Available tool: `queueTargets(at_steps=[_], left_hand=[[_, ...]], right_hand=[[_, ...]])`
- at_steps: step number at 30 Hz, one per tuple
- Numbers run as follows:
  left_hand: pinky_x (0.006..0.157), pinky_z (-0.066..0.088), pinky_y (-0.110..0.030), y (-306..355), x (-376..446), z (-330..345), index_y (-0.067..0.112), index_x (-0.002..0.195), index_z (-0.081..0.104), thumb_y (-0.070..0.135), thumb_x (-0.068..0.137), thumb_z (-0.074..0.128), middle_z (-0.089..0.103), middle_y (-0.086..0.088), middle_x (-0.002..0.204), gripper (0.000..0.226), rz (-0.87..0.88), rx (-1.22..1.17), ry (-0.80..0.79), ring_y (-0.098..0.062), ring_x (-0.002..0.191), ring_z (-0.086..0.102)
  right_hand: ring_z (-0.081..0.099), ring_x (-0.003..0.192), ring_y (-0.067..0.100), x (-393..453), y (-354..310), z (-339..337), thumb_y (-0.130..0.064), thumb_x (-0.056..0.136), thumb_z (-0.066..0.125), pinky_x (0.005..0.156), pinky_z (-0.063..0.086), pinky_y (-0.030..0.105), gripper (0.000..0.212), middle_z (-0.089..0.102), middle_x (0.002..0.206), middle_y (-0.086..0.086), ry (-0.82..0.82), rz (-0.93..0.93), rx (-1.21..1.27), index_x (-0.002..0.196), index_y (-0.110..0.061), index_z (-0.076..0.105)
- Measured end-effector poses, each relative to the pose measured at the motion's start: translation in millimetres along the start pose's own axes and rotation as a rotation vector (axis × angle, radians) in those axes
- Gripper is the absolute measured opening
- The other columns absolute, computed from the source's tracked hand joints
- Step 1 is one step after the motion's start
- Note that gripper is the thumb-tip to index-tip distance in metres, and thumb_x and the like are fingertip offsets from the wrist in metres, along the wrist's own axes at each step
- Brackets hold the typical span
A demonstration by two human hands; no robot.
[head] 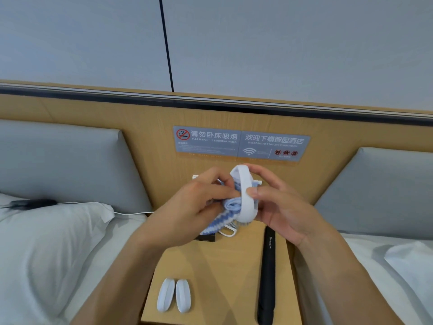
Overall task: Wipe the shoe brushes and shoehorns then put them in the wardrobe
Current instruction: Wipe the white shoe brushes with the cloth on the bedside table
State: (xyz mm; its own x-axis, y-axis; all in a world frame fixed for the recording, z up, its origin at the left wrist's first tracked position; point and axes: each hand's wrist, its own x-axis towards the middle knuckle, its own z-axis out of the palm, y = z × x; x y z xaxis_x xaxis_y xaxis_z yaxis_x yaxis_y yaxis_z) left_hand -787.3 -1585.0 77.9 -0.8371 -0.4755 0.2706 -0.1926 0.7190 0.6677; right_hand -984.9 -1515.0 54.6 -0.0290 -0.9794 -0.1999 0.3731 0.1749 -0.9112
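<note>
2 hands (236,202) work above the bench (210,266): the right hand (278,207) pinches a white shoe brush (246,191) by its sides, the left hand (199,200) rubs it with a blue cloth (230,205). it looks light, hard and smooth, so gripping the edges seems best.

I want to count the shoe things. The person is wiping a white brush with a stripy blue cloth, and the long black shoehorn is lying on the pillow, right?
Not quite. The head view shows the black shoehorn lying on the wooden nightstand, not the pillow. The rest is right: the white brush is being wiped with the stripy blue cloth.
</note>
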Motion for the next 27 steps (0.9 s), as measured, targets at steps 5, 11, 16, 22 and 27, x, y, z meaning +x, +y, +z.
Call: queueTargets(at_steps=[5,11,16,22,27], left_hand=[[0.078,0.05,-0.024,-4.0,-1.5,3.8,0.024,0.112,0.072,-0.001,0.079,0.071,0.052,0.009,0.104,0.042,-0.122,-0.214,0.03,-0.012,0.092,0.058],[0.079,0.052,-0.032,3.1,0.8,35.9,0.036,0.105,0.071,0.027,0.077,0.076,0.051,0.011,0.1,0.03,-0.25,-0.217,0.312,-0.012,0.089,0.059],[0.072,0.043,-0.014,3.8,4.4,47.2,0.025,0.098,0.072,0.028,0.082,0.076,0.053,0.012,0.098,0.016,-0.324,-0.186,0.434,-0.006,0.086,0.058],[0.081,0.054,-0.024,-3.9,-1.0,33.9,0.033,0.103,0.072,0.029,0.073,0.081,0.061,0.01,0.105,0.031,-0.272,-0.401,0.311,-0.012,0.09,0.065],[0.083,0.056,-0.037,-4.0,-1.8,39.6,0.027,0.1,0.074,0.02,0.073,0.083,0.066,0.009,0.103,0.029,-0.316,-0.393,0.42,-0.012,0.092,0.067]], right_hand=[[0.066,0.099,0.034,2.2,2.0,2.2,-0.015,0.076,0.07,0.079,0.055,0.045,0.057,0.068,0.118,0.018,0.049,0.009,0.055,0.131,-0.02,0.058],[0.069,0.083,0.028,3.4,6.3,12.9,-0.023,0.069,0.077,0.069,0.058,0.039,0.062,0.072,0.11,0.017,0.204,-0.004,0.112,0.129,-0.02,0.059],[0.07,0.082,0.025,2.1,12.6,19.8,-0.028,0.068,0.082,0.066,0.057,0.034,0.063,0.074,0.108,0.016,0.259,-0.032,0.094,0.126,-0.025,0.058],[0.07,0.087,0.029,-0.7,9.0,11.6,-0.031,0.074,0.077,0.081,0.055,0.045,0.058,0.073,0.112,0.018,0.256,-0.012,0.104,0.127,-0.018,0.06],[0.07,0.091,0.03,-1.9,12.2,16.5,-0.031,0.073,0.077,0.083,0.057,0.045,0.058,0.074,0.111,0.016,0.25,-0.033,0.078,0.128,-0.022,0.059]])
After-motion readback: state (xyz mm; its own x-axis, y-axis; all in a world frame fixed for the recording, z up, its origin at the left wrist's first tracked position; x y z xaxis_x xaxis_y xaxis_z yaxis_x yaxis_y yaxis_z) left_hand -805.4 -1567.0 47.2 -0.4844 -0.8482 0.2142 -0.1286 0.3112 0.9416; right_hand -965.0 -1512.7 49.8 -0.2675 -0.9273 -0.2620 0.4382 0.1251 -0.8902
